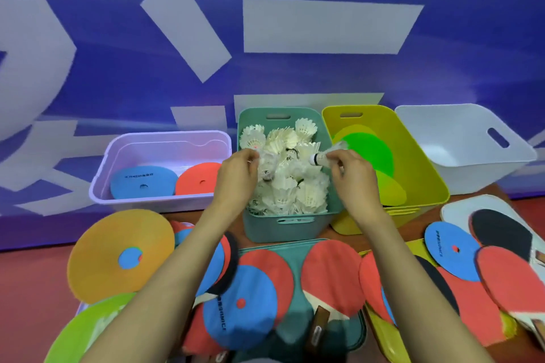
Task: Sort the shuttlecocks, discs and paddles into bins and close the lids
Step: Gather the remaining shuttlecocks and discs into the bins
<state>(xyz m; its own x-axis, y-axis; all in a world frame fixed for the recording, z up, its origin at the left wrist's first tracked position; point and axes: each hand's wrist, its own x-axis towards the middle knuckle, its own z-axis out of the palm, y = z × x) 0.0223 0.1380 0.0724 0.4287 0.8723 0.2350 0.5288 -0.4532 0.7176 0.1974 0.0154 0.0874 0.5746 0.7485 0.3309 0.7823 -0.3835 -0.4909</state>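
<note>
Shuttlecock (327,155) between fingers (336,163) of right hand (352,175), above teal bin (292,219)

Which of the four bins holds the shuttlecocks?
The teal bin, second from left, heaped with white shuttlecocks; the lilac bin and yellow bin beside it show only flat discs.

Left hand (236,175), right hand (355,177) bare; forearms bare, slender.
</note>
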